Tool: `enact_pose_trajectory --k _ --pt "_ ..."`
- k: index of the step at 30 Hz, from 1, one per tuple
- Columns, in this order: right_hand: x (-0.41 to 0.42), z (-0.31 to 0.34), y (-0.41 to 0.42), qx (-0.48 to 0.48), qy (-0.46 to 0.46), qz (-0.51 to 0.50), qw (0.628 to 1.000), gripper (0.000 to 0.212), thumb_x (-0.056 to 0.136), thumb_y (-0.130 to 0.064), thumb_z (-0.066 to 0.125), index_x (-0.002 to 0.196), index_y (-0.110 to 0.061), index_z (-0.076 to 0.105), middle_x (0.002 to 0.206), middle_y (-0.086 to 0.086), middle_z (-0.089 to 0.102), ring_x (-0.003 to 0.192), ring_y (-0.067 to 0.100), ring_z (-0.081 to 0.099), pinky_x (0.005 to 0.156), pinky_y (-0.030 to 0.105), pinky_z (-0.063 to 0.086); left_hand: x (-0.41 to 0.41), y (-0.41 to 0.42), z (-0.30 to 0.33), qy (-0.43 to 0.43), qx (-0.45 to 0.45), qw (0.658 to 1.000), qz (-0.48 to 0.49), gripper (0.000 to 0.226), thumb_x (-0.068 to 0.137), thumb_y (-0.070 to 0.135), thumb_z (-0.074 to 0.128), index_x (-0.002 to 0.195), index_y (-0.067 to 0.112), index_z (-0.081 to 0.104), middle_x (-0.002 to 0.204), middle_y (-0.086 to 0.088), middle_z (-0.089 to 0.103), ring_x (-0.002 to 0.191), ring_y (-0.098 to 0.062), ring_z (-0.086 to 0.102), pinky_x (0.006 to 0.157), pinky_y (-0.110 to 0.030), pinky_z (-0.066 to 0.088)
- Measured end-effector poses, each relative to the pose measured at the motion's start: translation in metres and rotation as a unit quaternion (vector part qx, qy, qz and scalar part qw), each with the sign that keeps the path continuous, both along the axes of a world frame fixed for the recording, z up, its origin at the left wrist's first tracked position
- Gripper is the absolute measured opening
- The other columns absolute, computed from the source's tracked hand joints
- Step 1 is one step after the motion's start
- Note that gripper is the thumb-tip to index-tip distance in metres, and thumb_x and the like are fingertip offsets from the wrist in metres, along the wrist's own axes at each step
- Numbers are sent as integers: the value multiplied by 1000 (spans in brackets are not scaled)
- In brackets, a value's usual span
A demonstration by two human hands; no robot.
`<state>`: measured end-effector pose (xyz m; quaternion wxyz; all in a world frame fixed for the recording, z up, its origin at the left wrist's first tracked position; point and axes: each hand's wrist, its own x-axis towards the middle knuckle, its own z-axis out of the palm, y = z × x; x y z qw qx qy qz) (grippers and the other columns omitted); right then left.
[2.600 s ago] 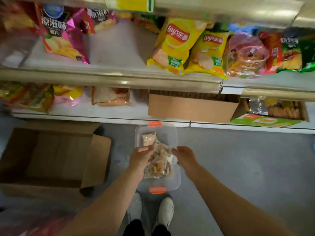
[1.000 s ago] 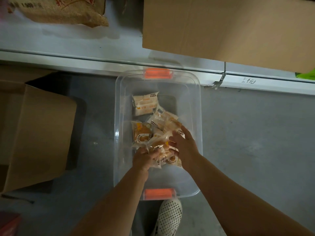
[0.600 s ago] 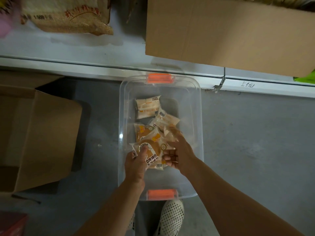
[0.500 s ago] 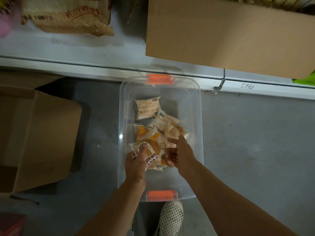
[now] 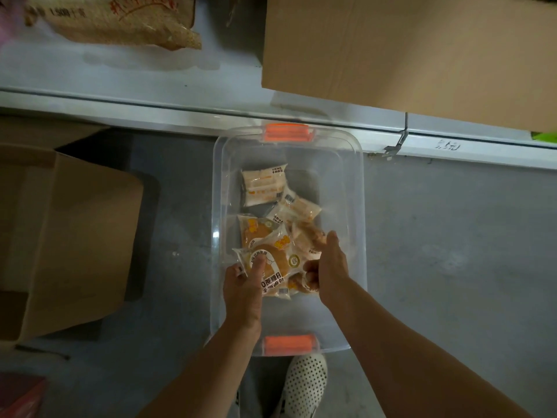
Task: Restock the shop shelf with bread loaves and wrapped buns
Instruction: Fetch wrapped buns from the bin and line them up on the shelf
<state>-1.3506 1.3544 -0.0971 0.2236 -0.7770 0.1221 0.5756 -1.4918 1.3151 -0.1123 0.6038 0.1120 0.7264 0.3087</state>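
Head view: clear bin (image 5: 355,206) on floor, below shelf edge (image 5: 180,113).
L hand (image 5: 244,288): thumb pinching top bun pack (image 5: 268,267).
R hand (image 5: 328,273): curled on adjacent packs (count unclear).
Tip: hold pack edges w/o squashing buns.

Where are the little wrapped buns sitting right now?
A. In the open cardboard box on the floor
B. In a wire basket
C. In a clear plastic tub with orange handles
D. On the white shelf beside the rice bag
C: the wrapped buns lie inside the clear tub, which stands on the floor in front of the shelf, with the left hand and the right hand both gripping packets in it.
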Motion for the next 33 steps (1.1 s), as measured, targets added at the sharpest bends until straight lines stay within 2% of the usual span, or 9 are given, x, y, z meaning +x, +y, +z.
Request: enact_pose_trajectory --k 3,6,8,12,16,20,25,30,33 --pt "-1 -2 -4 -12 11 1 1000 75 103 -64 24 100 -5 69 53 4 47 41 13 40 41 19 35 2 -4 3 24 2 1000 -20 41 88 41 73 113 10 62 99 -6 76 81 -12 75 59 -15 54" --pt "-2 -2 -5 30 -69 30 997 57 106 -50 34 95 -9 73 52 0 46 43 12 41 38 16 36 2 -3 5 30 4 999 -33 40 89 41 72 112 10 63 97 -5 77 80 -10 75 57 -12 53" --pt "-3 -1 -1 51 -76 17 996 47 105 -46 41 98 -12 72 59 2 50 47 13 44 40 18 37 1 -1 5 35 1 999 -37 40 90 42 71 112 10 63 97 -5 77 80 -9 75 58 -12 53" --pt "-5 5 11 47 -24 -77 996 49 97 -54 55 104 -7 69 80 5 62 72 19 58 61 31 49 0 3 3 34 -3 999 -37 39 89 40 71 112 10 64 100 -6 76 81 -10 74 58 -12 53" --pt "-3 9 16 7 39 -159 986 52 95 -63 53 114 -15 54 93 6 60 82 23 58 61 37 45 0 6 2 32 -2 999 -38 30 89 38 73 107 16 61 98 -3 75 81 -12 74 57 -12 52" --pt "3 0 22 -10 69 -170 983 60 88 -67 61 121 -19 50 104 13 59 93 29 60 76 42 50 -2 6 -1 42 -2 998 -56 35 86 42 74 105 17 58 100 -3 73 89 -15 73 65 -17 51" --pt "7 -25 24 9 59 -141 988 64 87 -61 67 131 -17 56 121 12 63 107 30 64 90 39 57 -4 7 -11 41 -6 997 -58 44 85 42 75 115 15 56 105 -5 72 91 -14 72 60 -11 51" --pt "7 -31 28 -20 14 -31 999 36 98 -45 61 122 -18 61 103 7 69 88 24 67 62 32 57 -5 8 -18 33 -11 998 -60 43 87 41 74 117 15 56 106 -4 71 90 -14 71 56 -10 51" --pt "11 -40 27 9 -43 -138 990 61 103 -30 54 155 -30 23 119 10 56 95 24 56 69 34 48 -6 9 -20 30 -12 997 -67 42 87 42 73 117 17 55 109 -4 69 94 -14 69 59 -12 49"
